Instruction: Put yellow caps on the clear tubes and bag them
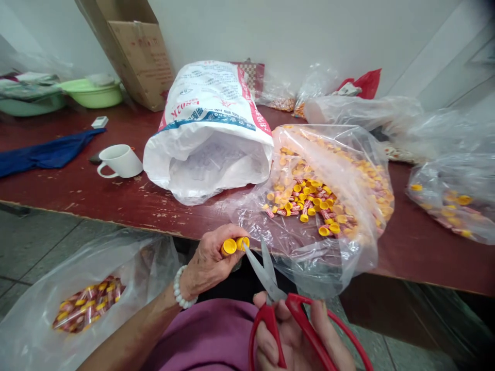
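Two small tubes with yellow cup-shaped ends (229, 247) are pinched in my left hand (209, 263), which wears a white bead bracelet. My right hand (297, 335) grips red-handled scissors (266, 278) by the loops, with the blades parted. One blade tip touches or overlaps the right yellow end; I cannot tell which. Just beyond, a clear plastic bag (359, 257) lies on the table, its mouth toward me, filled with many red-patterned tubes with yellow ends (309, 198). To its left, a white printed sack (209, 103) lies with its mouth gaping and pale contents inside.
On the dark red table (69, 190) are a white mug (119, 161), a blue cloth (50, 154), a green basin (93, 95) and a cardboard box (143, 62). Another bag of yellow-ended pieces (456, 201) lies at right. A bag of wrapped pieces (93, 304) sits low at left.
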`<state>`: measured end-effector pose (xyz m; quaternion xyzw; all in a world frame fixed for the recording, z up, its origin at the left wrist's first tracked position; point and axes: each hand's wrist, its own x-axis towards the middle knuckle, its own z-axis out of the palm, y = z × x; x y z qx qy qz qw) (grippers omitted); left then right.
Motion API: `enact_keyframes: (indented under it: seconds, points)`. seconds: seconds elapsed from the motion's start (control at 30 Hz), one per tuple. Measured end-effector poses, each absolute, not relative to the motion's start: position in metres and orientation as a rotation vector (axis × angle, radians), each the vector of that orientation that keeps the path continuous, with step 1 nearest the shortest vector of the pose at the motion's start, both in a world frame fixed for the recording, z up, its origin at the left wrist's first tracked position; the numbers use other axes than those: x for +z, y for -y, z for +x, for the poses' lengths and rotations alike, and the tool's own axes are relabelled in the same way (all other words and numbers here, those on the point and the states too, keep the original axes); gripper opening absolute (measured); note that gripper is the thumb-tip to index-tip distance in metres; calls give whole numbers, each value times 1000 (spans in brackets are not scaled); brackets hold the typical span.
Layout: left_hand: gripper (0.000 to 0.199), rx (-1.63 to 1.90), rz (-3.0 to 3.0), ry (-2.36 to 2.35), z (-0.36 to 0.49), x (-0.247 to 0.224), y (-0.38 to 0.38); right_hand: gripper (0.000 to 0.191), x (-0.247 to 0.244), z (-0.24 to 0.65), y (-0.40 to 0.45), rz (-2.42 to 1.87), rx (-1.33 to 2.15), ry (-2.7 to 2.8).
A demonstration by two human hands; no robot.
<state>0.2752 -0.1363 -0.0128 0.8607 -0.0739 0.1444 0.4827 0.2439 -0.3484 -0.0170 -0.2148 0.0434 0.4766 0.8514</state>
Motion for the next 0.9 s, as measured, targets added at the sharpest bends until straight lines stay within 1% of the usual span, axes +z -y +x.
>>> enact_keyframes:
  seconds: [0.17, 0.33, 0.53, 0.63, 0.7, 0.8, 0.9]
  points:
    - [15, 560, 2219, 245, 280, -14, 141, 43, -30, 250, 341, -405, 1067, 20]
    - [15, 634, 2125, 22, 289, -24, 146, 34, -41, 252, 325, -326, 1007, 58]
    - [12, 610, 2077, -72, 295, -29, 157, 38, -39, 258, 305, -428, 911, -16]
    - [15, 526, 2068, -77, 295, -34, 166, 33, -37, 267, 298, -532, 754, -96]
    - [16, 517, 2021, -184, 300, -38, 166, 31, -36, 272, 300, -531, 696, -99]
    - [20, 482, 1866, -305, 312, -39, 153, 35, -36, 274, 310, -471, 816, -3]
    - [22, 407, 1766, -262, 319, -35, 140, 36, -37, 271, 323, -412, 965, 45]
